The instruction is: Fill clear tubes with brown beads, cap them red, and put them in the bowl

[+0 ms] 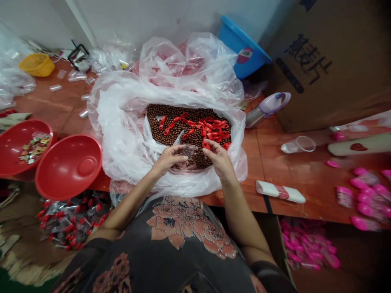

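My left hand (166,160) pinches a small clear plastic container (190,151) between thumb and fingers. Opposite it, my right hand (220,159) has thumb and fingertips closed on a red plastic cap (205,145). Both hands are over an opened white plastic bag (119,134) full of small round brown balls (166,114). More red caps (214,129), with loop-like ends, lie loose on the balls, mostly heaped on the right. The contents of the clear container are hard to make out.
To the left are an empty-looking red bowl (67,162) and another red bowl (9,142) with small wrapped pieces. A blue basin (241,44), a lidded bottle (265,108) and a large cardboard box (330,61) stand right. Pink-capped containers (366,195) lie at the far right.
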Available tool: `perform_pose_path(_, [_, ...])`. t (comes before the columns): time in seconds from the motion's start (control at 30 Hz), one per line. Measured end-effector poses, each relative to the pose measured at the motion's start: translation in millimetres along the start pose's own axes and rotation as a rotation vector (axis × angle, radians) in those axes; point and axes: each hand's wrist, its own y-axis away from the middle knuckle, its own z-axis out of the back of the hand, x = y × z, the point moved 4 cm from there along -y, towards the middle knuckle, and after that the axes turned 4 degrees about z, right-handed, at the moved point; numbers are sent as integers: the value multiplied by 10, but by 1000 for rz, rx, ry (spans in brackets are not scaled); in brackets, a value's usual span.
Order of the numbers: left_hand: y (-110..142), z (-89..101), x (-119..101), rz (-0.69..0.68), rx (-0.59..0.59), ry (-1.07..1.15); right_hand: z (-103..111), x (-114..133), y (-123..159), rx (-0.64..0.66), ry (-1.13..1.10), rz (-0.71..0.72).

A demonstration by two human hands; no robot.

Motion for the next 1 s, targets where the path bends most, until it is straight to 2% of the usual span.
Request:
perform_pose_path(0.1, [25,4,18,-10,24,-17,-49,52,53,-13,54,45])
perform_pose_path(0.2, [66,12,36,-19,46,-28,-133,127,106,31,82,89])
perform_pose_path(0.37, [139,28,48,-33,35,-57,-240,354,198,77,315,320])
perform_pose_path(0.43, [154,28,51,-53,30,-82,-283,403,240,125,378,361])
perform_pose_path(0.57, [166,18,68,-99,41,-159,-353,418,327,210,438,412])
perform_pose_path(0.73, [170,10,71,-205,4,-182,-393,402,414,212,573,539])
perform_pose_path(0.83, [186,-12,71,-218,-16,-145,-419,379,449,226,660,567])
perform_pose_path(1.0, [228,-53,95,-197,-28,-73,-427,356,489,195,652,595])
